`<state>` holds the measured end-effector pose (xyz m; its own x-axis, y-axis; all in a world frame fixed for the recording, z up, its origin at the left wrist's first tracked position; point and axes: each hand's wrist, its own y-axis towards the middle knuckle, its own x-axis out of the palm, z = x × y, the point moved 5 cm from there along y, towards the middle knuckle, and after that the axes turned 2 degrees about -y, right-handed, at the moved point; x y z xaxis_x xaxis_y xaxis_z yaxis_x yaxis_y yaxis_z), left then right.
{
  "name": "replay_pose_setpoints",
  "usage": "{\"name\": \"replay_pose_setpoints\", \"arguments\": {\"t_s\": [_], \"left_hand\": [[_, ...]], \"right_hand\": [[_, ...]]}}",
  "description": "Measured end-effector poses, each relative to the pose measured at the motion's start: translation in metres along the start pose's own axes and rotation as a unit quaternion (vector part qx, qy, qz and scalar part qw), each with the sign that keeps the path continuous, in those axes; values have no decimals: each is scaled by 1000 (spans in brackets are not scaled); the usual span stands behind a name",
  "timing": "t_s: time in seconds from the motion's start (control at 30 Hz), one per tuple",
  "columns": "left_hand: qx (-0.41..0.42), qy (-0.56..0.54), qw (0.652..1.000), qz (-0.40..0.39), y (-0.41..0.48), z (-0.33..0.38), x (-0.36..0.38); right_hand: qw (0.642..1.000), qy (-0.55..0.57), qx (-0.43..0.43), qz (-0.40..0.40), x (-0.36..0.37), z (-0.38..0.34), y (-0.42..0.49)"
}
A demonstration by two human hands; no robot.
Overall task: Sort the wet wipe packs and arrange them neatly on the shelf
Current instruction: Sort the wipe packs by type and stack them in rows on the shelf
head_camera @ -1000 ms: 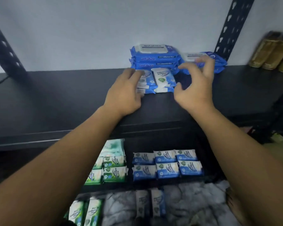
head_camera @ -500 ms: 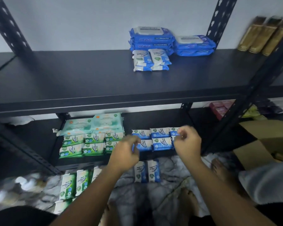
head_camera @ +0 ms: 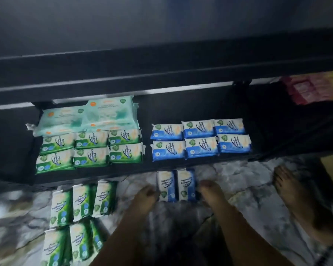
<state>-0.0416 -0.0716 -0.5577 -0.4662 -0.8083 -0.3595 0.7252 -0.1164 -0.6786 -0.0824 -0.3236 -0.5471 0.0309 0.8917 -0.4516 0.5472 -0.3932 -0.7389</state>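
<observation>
Flanked two blue packs (head_camera: pixel 167 187) on the floor (head_camera: pixel 238 189), just in front of the lower shelf (head_camera: pixel 146 141), with left hand (head_camera: pixel 145 196) at their left edge and right hand (head_camera: pixel 210 191) at their right. Could not tell through blur whether either hand gripped them.

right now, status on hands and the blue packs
Left hand and right hand flank two blue packs on floor; grip unclear. Green packs lie apart, leftward.

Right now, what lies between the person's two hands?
In the head view, two blue wipe packs lie side by side between the left hand and the right hand, on the marbled floor; blur hides any grip.
</observation>
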Motion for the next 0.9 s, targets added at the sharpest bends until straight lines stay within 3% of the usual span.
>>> {"name": "replay_pose_setpoints", "arguments": {"t_s": [0.13,0.3,0.53,0.8,0.9], "left_hand": [[-25,-31,999,32,24,2,17],[-26,-44,997,66,49,-4,35],[-41,-52,997,46,61,-15,45],[-6,-95,995,35,-12,14,22],[43,-105,993,24,-53,47,3]], "right_hand": [[999,31,29,-34,24,4,22],[998,46,49,-8,36,-2,27],[999,25,35,-19,39,-1,29],[996,85,15,-2,14,-1,-39],[991,131,-12,-2,-7,-18,-77]]}}
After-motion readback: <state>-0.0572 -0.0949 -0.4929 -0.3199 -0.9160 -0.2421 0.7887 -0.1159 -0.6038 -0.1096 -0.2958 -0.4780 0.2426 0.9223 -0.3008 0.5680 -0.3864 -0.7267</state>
